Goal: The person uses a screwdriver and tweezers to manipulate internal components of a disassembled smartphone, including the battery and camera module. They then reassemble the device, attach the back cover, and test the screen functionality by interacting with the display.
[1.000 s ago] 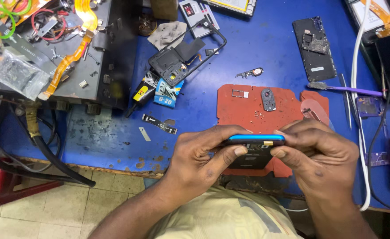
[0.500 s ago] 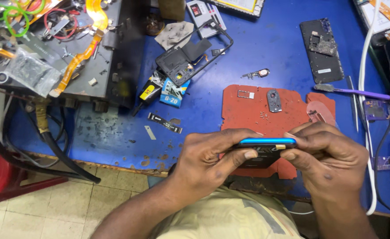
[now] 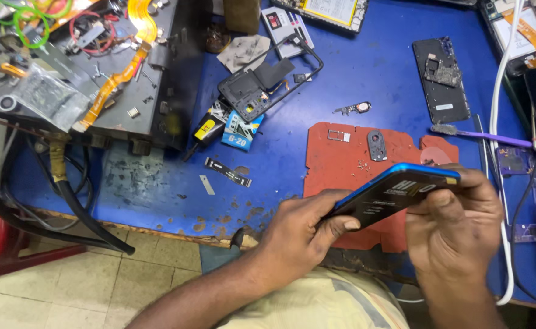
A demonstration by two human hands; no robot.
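I hold a blue-framed phone [image 3: 395,194] with a dark inner face between both hands, tilted up to the right above the front edge of the blue workbench [image 3: 158,183]. My left hand [image 3: 301,234] grips its lower left end, thumb on the dark face. My right hand [image 3: 453,228] clasps the upper right end, fingers curled over the frame. Under the phone lies a red work mat [image 3: 347,161] with a small grey camera cover [image 3: 376,145] and tiny screws on it.
A black phone mid-frame [image 3: 262,85] and small boxes lie at the bench's middle. A black phone back [image 3: 441,79] and a purple-handled brush [image 3: 487,135] sit at the right. A grey tray of cables and flex parts [image 3: 67,73] fills the left. White cable [image 3: 502,122] runs down the right.
The phone has tilted from lying edge-on and level to raised at its right end, showing its dark face. Both hands shifted right with it.
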